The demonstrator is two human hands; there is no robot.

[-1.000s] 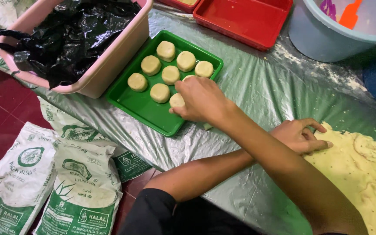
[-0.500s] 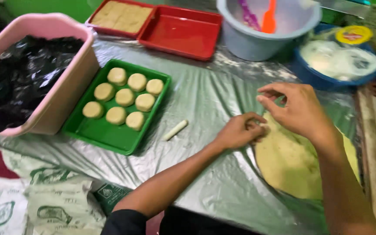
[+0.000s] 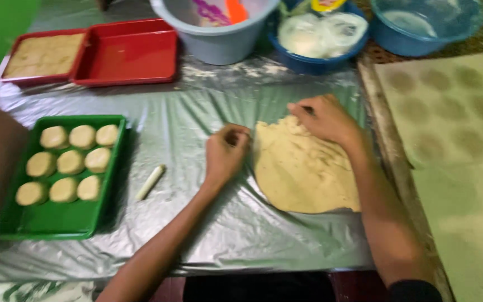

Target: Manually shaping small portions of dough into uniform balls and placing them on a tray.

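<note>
1. On the silver plastic sheet (image 3: 185, 140) before you lies a flat, pale yellow slab of dough (image 3: 303, 168), long axis running away from you; your right hand (image 3: 322, 117) presses its far edge, fingers curled, grip hard to tell.
2. Your left hand (image 3: 226, 154), loosely clenched, touches its left edge; I can't tell whether it holds anything.
3. Leftward lie a small white dough stick (image 3: 150, 182) and a green tray (image 3: 57, 221) of round dough pieces (image 3: 69, 162); nothing stands between.

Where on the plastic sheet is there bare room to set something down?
Bare sheet lies below the red tray, between the green tray and the left hand, apart from a small white stick. Another patch runs under the dough. The far edge is crowded with basins.
</note>
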